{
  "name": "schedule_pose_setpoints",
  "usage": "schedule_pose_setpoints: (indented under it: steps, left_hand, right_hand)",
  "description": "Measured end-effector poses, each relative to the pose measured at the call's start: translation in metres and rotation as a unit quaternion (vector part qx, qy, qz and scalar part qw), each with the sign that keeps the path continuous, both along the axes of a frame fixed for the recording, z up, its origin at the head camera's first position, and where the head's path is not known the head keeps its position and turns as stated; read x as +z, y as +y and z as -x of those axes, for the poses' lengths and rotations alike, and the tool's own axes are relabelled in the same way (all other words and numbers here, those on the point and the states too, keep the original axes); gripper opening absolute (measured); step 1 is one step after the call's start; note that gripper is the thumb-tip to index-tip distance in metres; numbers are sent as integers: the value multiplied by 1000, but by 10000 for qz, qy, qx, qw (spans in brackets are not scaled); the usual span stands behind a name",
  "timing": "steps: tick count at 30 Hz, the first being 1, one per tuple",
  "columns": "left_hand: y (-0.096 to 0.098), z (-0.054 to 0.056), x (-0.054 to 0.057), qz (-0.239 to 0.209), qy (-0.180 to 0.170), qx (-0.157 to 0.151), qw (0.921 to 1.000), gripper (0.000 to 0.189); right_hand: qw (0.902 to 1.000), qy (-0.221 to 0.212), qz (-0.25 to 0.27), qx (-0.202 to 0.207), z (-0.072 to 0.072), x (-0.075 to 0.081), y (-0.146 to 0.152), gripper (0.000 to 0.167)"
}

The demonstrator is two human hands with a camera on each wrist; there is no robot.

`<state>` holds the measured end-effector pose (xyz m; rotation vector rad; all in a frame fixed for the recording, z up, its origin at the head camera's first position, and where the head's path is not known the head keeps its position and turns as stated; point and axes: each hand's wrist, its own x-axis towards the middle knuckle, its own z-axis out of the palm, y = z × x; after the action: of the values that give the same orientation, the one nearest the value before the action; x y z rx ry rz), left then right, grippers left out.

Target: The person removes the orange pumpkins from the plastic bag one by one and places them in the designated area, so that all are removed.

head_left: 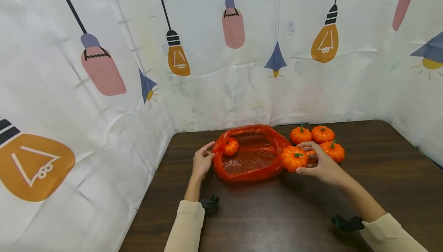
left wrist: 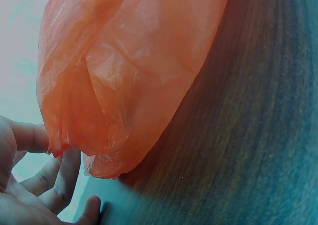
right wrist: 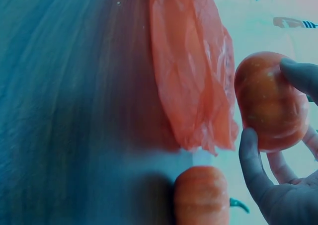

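Observation:
A red plastic bag [head_left: 254, 174] lies wide-mouthed on the table, with one small orange pumpkin [head_left: 230, 147] inside at its left. My left hand [head_left: 202, 162] pinches the bag's left edge; in the left wrist view its fingers [left wrist: 63, 178] meet the gathered plastic. Just off the bag's right rim, another small pumpkin [right wrist: 271, 103] is held by my right hand [head_left: 322, 166], its thumb and fingers spread around the sides. Behind that hand sit several more pumpkins [head_left: 323, 134] with green stems, one partly hidden by the fingers.
The dark wooden table [head_left: 263, 217] reaches back to a white curtain [head_left: 214, 102] printed with lamps and bulbs, which also hangs along the left. Each wrist carries a dark strap device [head_left: 347, 224] near the sleeve cuff.

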<state>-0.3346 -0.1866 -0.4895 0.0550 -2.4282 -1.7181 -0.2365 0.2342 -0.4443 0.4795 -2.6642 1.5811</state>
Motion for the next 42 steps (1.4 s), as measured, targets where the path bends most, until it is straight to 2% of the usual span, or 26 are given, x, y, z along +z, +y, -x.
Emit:
schedule_pose_setpoints:
  steps: [23, 31, 37, 42]
  left_hand:
    - [-1, -3, 3, -18, -69, -7, 10000, 45]
    - [-1, -2, 2, 0, -54, -4, 10000, 45]
    - [1, -4, 3, -25, -48, -115, 9999, 45]
    - [0, -4, 4, -42, -68, -60, 9999, 45]
  right_hand:
    - [9992, -124, -267, -265, -20, -23, 39, 72]
    - [9986, -337, -371, -183, -20, -30, 49, 72]
    - [9977, -266, -614, -76, -19, -34, 56, 69]
    - [9971, -273, -705, 14, -17, -37, 58, 67]
